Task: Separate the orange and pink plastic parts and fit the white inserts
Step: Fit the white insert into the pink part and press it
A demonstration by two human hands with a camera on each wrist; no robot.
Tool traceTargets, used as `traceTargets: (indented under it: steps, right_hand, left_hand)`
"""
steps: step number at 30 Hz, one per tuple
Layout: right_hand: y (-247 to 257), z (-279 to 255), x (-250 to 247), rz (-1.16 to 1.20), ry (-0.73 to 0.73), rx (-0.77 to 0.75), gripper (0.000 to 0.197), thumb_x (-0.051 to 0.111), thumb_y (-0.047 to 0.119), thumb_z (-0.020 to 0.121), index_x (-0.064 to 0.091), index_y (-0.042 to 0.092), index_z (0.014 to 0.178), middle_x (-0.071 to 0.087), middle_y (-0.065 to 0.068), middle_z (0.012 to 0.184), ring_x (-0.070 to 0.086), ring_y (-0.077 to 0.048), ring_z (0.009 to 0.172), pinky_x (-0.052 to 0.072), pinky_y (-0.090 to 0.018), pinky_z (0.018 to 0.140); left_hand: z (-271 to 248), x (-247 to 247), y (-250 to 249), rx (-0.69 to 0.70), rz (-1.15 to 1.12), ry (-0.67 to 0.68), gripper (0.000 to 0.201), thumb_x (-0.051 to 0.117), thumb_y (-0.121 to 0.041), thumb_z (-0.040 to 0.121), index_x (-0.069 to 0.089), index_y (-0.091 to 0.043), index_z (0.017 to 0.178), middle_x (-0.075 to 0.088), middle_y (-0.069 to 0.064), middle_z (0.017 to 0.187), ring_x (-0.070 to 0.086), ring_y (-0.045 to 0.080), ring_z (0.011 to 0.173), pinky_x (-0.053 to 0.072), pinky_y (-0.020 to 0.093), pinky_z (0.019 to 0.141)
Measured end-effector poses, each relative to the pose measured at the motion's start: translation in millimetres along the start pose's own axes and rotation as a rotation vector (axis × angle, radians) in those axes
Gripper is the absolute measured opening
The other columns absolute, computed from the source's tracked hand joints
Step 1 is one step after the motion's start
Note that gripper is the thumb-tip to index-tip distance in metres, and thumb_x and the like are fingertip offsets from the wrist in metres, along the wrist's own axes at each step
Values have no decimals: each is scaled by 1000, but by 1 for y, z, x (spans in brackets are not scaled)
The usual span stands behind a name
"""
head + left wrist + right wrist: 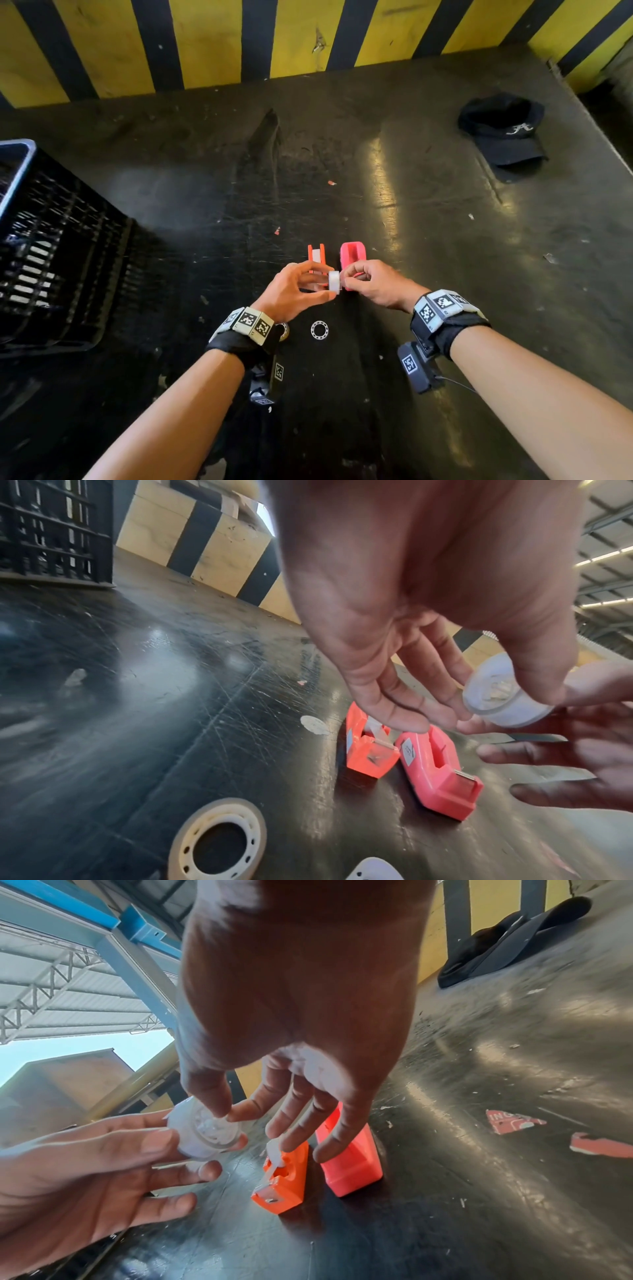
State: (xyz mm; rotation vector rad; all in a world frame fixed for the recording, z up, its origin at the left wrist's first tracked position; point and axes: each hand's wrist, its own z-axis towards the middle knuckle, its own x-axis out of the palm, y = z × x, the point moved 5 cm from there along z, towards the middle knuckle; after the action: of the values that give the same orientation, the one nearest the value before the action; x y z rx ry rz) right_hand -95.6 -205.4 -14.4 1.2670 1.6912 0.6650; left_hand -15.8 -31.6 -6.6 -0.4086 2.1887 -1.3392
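Observation:
A white spool-shaped insert (334, 281) is held above the table between both hands. My left hand (301, 286) pinches its rim between thumb and fingers, as the left wrist view shows around the insert (503, 699). My right hand (368, 279) pinches the insert (205, 1131) at its face with thumb and forefinger. Just beyond the hands, the orange part (310, 255) and the pink part (353, 255) stand side by side on the table, apart. The orange part (284, 1180) has a white piece (276, 1150) in its slot. The pink part (441, 775) looks hollow.
A white ring (319, 330) and a clear tape roll (219, 842) lie on the dark table near my left wrist. A black crate (51, 257) stands at the left, a black cap (503, 137) at the far right. Yellow-and-black boards (205, 44) wall the back.

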Motion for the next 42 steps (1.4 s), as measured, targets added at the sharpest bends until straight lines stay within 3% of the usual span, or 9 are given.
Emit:
traceTargets:
  steps: [7, 12, 15, 18, 21, 24, 30, 37, 42]
  right_hand:
    - [2, -4, -2, -4, -8, 34, 15, 71, 27, 94, 74, 16, 102, 73, -3, 106, 66, -17, 99, 51, -28, 84]
    - [5, -6, -3, -5, 0, 47, 5, 67, 23, 95, 70, 21, 97, 68, 3, 100, 60, -9, 91, 43, -24, 75]
    - [-4, 2, -11, -83, -136, 37, 11, 63, 18, 94, 62, 24, 102, 64, 3, 107, 60, -13, 95, 44, -25, 76]
    - [-14, 14, -22, -236, -240, 0, 48, 75, 20, 81, 52, 26, 122, 56, 0, 125, 57, -20, 111, 48, -30, 88]
    - [-21, 30, -25, -465, -124, 21, 104, 88, 40, 66, 30, 30, 151, 35, -1, 152, 41, -29, 136, 44, -46, 108]
    - [-29, 44, -22, -638, -4, 61, 133, 94, 43, 60, 7, 30, 161, 15, 4, 166, 23, -32, 149, 35, -59, 115]
    - [-38, 56, -22, -630, -44, 57, 130, 94, 40, 59, 12, 31, 160, 28, 3, 163, 29, -30, 146, 36, -58, 113]
    - [-20, 44, -16, -503, -116, -168, 129, 81, 59, 51, 14, 36, 158, 31, 2, 154, 38, -29, 139, 41, -53, 110]
    - [-1, 33, -19, -419, -158, -238, 127, 93, 43, 54, 21, 28, 158, 33, -1, 152, 43, -25, 137, 42, -41, 112]
  left_hand:
    - [0, 2, 2, -18, 19, 2, 49, 88, -31, 76, 67, -31, 120, 79, 1, 114, 76, 14, 108, 58, 47, 102]
    - [2, 3, -1, -18, 67, -16, 47, 87, -22, 79, 67, -25, 121, 79, -2, 112, 76, 9, 103, 60, 43, 99]
    - [5, 0, -6, 2, 138, -47, 43, 87, -26, 79, 69, -27, 118, 75, -8, 111, 74, 7, 100, 62, 39, 93]
    - [10, -7, -10, 29, 173, -91, 41, 88, -28, 77, 70, -28, 114, 72, -10, 105, 72, 9, 93, 62, 30, 84]
    - [16, -12, -17, 69, 188, -116, 41, 87, -28, 77, 69, -31, 114, 72, -10, 105, 70, 11, 90, 57, 23, 78]
    - [24, -18, -24, 75, 209, -112, 42, 87, -26, 78, 68, -32, 115, 73, -12, 105, 69, 10, 91, 53, 17, 73]
    - [44, -24, -28, 71, 304, -112, 43, 85, -27, 79, 68, -31, 118, 68, -24, 102, 63, -3, 93, 44, 15, 75]
    - [57, -18, -41, 137, 466, -113, 47, 84, -34, 80, 66, -31, 123, 66, -18, 114, 56, 10, 114, 43, 20, 91]
    - [53, -15, -47, 175, 590, -163, 53, 87, -34, 73, 68, -27, 123, 61, -2, 129, 52, 22, 115, 46, 34, 99]
